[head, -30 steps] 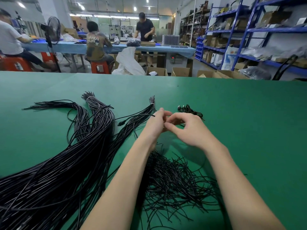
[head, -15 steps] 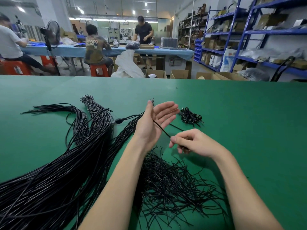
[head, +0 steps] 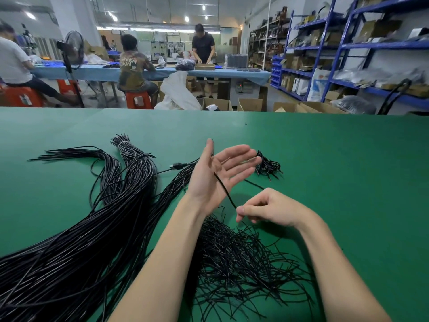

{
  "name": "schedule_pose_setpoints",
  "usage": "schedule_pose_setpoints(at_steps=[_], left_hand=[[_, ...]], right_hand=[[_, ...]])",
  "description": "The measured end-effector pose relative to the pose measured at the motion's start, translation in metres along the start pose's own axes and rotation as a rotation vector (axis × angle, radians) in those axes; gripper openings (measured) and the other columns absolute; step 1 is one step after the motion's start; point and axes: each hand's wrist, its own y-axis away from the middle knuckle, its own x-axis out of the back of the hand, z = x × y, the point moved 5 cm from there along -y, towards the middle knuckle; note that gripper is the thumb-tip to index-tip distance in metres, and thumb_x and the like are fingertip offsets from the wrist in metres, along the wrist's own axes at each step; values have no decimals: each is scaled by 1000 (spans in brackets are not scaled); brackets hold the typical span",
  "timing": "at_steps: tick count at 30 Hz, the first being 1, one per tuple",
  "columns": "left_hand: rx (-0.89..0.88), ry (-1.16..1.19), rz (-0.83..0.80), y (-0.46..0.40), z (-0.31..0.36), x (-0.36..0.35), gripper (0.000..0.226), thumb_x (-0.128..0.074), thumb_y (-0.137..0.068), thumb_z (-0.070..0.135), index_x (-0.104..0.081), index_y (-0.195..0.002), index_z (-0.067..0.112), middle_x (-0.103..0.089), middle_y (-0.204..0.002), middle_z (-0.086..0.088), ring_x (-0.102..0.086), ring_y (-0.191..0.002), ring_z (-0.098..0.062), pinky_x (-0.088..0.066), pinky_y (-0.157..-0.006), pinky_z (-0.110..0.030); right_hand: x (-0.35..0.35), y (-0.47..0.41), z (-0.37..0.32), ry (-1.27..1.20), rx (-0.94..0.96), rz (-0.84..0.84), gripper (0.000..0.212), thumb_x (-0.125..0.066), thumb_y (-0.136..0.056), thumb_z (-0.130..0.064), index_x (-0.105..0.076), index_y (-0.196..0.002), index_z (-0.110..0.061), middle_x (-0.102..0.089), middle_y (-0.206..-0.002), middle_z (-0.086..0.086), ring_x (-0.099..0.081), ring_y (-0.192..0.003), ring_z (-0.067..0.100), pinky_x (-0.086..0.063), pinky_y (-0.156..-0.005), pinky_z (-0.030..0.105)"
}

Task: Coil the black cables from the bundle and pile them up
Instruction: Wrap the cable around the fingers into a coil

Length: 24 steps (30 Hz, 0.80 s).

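A worker's left hand (head: 218, 175), a second ago pinched against the right, now spreads flat as a former while the right hand (head: 267, 209) pinches one black cable (head: 224, 189) drawn across the palm, starting a coil; the bundle (head: 76, 231) lies left, one coiled cable (head: 267, 166) beyond on the green table (head: 348, 182)

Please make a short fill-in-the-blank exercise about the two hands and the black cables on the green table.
1. The left hand is held up with its fingers ____.
2. The right hand pinches one black cable that runs across the left ____.
3. The big cable bundle lies on the ____ side of the green table.

Missing words: straight; palm; left
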Motion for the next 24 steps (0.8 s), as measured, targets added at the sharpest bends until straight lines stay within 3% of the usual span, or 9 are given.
schedule_pose_setpoints(at_steps=[5,7,9,11,13,15,17,21,24], left_hand=[[30,-7,-23,2,1,2,76,-18,-107,52,-79,-101,7,-74,-112,-15,-68,-113,-32,-57,-88,-33],[137,-106,-111,4,-5,-4,82,-13,-105,56,-78,-104,6,-74,-112,-16,-69,-112,-33,-57,-89,-34],[270,-240,-197,8,-11,-8,89,-11,-102,64,-76,-106,4,-73,-113,-18,-70,-108,-34,-59,-88,-36],[378,-387,-238,11,-16,-10,95,-9,-99,70,-74,-110,2,-72,-115,-21,-71,-105,-33,-60,-87,-37],[463,-549,-256,13,-22,-10,100,-6,-97,73,-72,-112,0,-72,-115,-21,-71,-104,-33,-58,-90,-38],[547,-678,-262,15,-31,-10,105,-1,-94,75,-71,-112,-1,-72,-115,-22,-70,-106,-32,-54,-96,-42],[597,-756,-237,15,-39,-7,107,2,-93,76,-69,-115,-1,-71,-117,-21,-68,-110,-29,-48,-103,-45],[585,-840,-127,7,-42,-1,110,10,-89,77,-68,-123,8,-72,-121,-8,-61,-119,-17,-36,-113,-44],[535,-831,-62,2,-36,4,110,13,-84,81,-68,-126,19,-72,-124,3,-54,-130,-13,-29,-119,-46]], right_hand=[[-1,1,4,48,-31,-22,34,-67,-82,-65,-82,-85,-35,-62,-62,-12,-46,-57,2,-36,-63,22],[0,-2,3,138,-40,36,34,-66,-82,-67,-81,-84,-36,-68,-66,-14,-54,-59,0,-41,-64,21],[11,-5,3,264,-32,147,35,-67,-81,-64,-78,-84,-31,-75,-78,-12,-67,-74,4,-52,-71,25],[26,-8,4,434,-76,238,23,-63,-83,-45,-73,-72,-27,-73,-76,-6,-69,-80,17,-57,-72,32],[38,-9,-3,541,-130,301,25,-59,-83,-29,-68,-60,-34,-65,-58,-10,-63,-67,17,-50,-58,30],[48,-12,-20,629,-160,285,14,-57,-73,-49,-67,-64,-47,-62,-53,-18,-57,-61,7,-39,-55,24],[64,-19,-44,678,-129,281,32,-49,-58,-68,-68,-63,-43,-62,-53,-18,-58,-61,4,-38,-56,23],[88,-39,-100,870,-62,309,40,-64,-84,-59,-64,-61,-25,-62,-62,-9,-63,-70,18,-42,-62,27],[79,-52,-126,1002,-5,317,44,-54,-96,-56,-71,-75,-21,-66,-72,1,-63,-72,22,-39,-57,29]])
